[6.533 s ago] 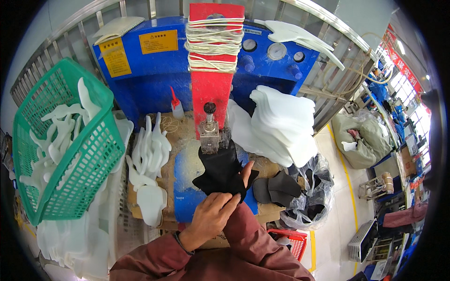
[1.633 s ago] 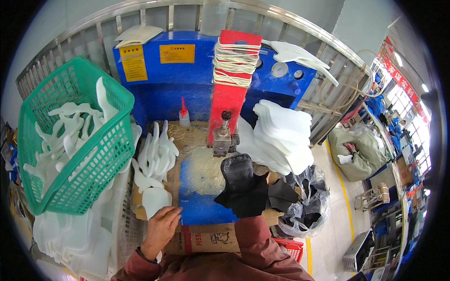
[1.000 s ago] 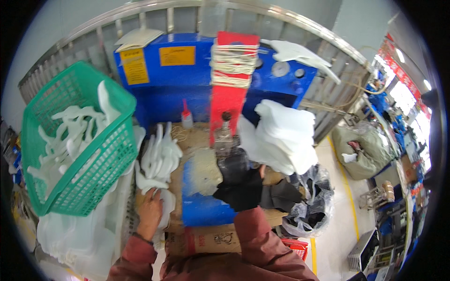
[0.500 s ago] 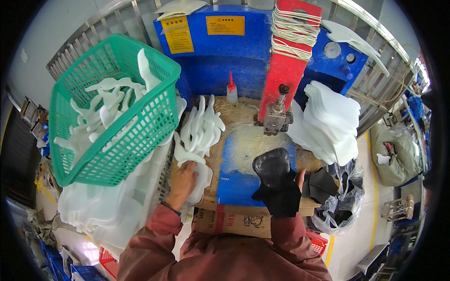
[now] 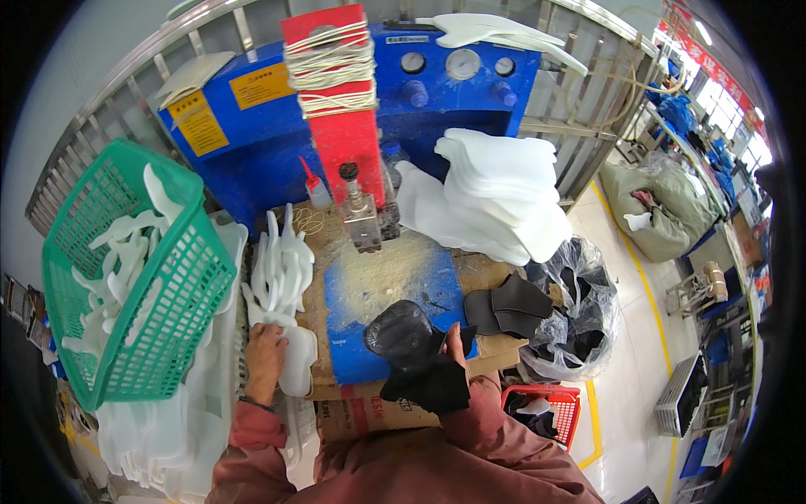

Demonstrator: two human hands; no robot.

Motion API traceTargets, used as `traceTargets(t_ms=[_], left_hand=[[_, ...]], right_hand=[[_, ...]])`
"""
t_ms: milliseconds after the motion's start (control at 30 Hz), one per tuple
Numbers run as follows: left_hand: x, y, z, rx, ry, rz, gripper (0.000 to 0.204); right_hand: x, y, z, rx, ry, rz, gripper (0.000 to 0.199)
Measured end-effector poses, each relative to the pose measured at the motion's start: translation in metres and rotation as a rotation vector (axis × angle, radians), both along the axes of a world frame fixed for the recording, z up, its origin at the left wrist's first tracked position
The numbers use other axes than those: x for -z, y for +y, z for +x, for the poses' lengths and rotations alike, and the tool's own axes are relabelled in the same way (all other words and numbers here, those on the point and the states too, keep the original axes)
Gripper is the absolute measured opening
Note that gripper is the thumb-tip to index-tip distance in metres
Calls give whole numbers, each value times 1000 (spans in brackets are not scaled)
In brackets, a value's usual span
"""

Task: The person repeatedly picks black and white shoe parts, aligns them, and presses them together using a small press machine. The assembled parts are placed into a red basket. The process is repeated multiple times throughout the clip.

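Right hand [image 5: 454,344]: clamped on black piece [image 5: 416,363]
Left hand [image 5: 264,359]: on white piece [image 5: 300,361], left; grip unclear
Pieces: black picked up, white not yet

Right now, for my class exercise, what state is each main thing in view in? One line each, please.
Black, partly glossy flexible piece: held in the right hand's fingers
Left hand's fingers: at small white pieces, grip unclear
Green perforated plastic basket: open, holding curved white pieces
Wavy-edged white sheets: stacked
Clear plastic bag: open, holding black pieces
Long red machine arm: wound with pale cord
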State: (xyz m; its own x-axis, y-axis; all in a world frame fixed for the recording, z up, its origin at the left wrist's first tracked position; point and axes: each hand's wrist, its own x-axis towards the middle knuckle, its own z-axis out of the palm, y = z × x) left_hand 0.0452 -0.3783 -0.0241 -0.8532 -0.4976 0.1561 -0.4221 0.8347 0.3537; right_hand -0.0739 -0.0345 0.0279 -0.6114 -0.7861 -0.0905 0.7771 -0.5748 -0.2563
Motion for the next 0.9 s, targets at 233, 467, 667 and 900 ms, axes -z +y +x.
traceTargets(t_ms=[233,467,667,900], left_hand=[[-15,20,12,28,185,31,23],[-85,52,39,82,373,9,17],[-151,73,60,69,466,556,14],[-150,94,45,204,531,897,17]], right_hand=[[18,4,0,-42,28,-121,83],[-4,1,4,-92,36,62,91],[-26,-25,-21,12,175,119,83],[-34,-59,-57,34,2,47,77]])
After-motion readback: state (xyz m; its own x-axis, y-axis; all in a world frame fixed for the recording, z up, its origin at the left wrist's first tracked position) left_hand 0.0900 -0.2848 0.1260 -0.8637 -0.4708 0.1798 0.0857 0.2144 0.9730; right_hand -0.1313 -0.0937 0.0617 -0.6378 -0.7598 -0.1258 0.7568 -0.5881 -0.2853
